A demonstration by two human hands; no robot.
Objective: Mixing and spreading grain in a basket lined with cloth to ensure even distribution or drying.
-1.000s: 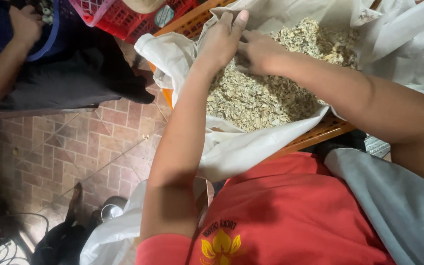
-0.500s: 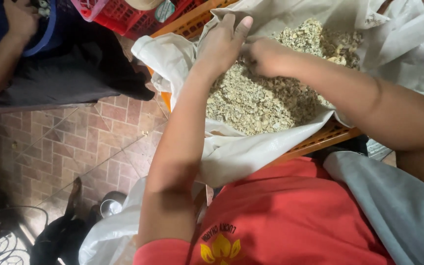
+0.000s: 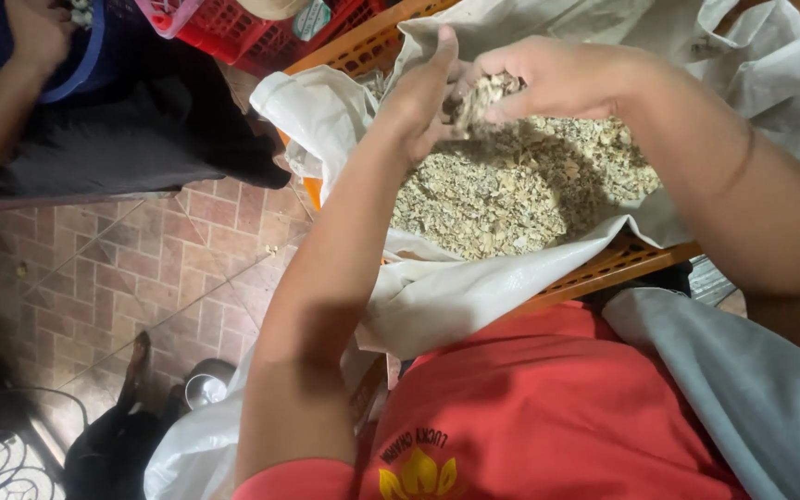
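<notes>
over white sack, hands pinch dry flaky chaff.

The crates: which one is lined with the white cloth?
The orange crate, holding the cloth and flakes; the red crate behind has no lining.

Two hands, left and right, meet over one white sack of dried flakes. One orange crate sits beneath. One red basket sits beyond.

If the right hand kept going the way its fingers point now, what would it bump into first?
Most likely the left hand: the right hand, pinching a clump of dried flakes, points straight at it and looks almost touching, though depth is hard to judge.
</notes>
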